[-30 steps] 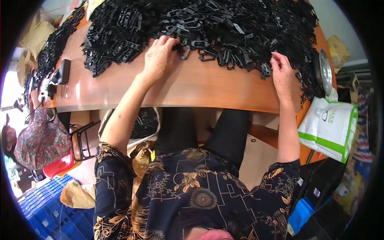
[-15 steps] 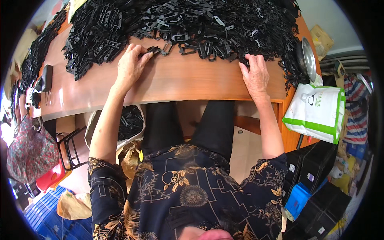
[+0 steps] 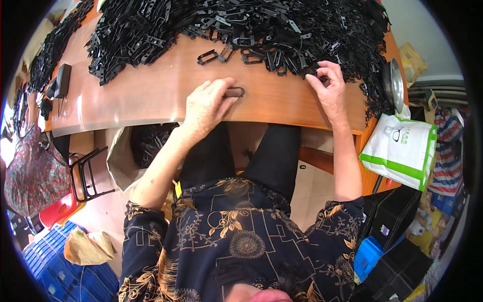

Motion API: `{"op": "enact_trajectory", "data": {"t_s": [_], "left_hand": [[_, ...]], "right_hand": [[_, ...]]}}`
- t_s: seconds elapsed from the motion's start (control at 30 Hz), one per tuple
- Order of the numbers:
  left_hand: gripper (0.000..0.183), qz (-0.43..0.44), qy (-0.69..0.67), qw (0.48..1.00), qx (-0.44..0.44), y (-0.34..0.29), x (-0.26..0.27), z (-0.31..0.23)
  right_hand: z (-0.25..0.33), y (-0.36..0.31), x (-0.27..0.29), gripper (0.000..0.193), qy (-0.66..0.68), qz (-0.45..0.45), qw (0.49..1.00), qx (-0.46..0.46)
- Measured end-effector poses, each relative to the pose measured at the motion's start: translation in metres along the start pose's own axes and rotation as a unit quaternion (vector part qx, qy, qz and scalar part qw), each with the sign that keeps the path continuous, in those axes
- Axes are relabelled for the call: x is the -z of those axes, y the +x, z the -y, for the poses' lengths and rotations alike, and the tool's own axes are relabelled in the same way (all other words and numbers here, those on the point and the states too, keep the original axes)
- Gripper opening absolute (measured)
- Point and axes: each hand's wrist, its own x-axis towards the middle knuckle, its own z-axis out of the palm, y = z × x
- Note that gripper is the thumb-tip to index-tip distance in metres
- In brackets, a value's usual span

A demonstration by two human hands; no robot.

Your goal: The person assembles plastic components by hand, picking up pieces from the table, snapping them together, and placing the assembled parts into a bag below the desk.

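Note:
Over the middle of the wooden table, my left hand pinches a small black plastic frame between thumb and fingers. My right hand is at the near edge of a big heap of black plastic frames, its thumb and fingers curled toward each other. Something dark shows between those fingers, but I cannot tell it from the heap behind. A few loose frames lie at the heap's near edge, beyond my left hand.
A sack of black pieces stands below the table's edge on the left. A metal bowl and a white-and-green bag are at the right. A black box-shaped object sits at the table's left. Blue crates stand lower left.
My left hand has drawn back from the heap toward me and to the right, with a black frame in its fingers. My right hand has shifted slightly, its fingers now more curled.

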Motion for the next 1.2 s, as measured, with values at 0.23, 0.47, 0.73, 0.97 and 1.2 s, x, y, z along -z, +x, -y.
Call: {"op": "enact_trajectory", "data": {"t_s": [0.23, 0.47, 0.73, 0.97, 1.2], "left_hand": [[0.045, 0.018, 0.006, 1.000, -0.004, -0.007, 0.003, 0.010], [0.050, 0.024, -0.035, 0.997, 0.066, -0.009, 0.004, 0.011], [0.037, 0.047, -0.084, 0.993, 0.071, -0.007, 0.007, 0.013], [0.033, 0.029, -0.054, 0.997, 0.046, -0.011, 0.005, 0.015], [0.034, 0.026, -0.062, 0.997, 0.043, -0.010, 0.005, 0.013]], "right_hand": [[0.053, 0.000, -0.024, 0.030, -0.061, 0.019, 0.987, 0.150], [0.060, -0.021, -0.026, 0.018, -0.024, 0.061, 0.990, 0.127], [0.085, -0.032, -0.071, 0.037, -0.090, 0.108, 0.987, 0.079], [0.066, -0.033, -0.071, 0.022, -0.018, 0.109, 0.994, 0.023], [0.065, -0.030, -0.062, 0.018, 0.363, 0.089, 0.893, -0.251]]}}
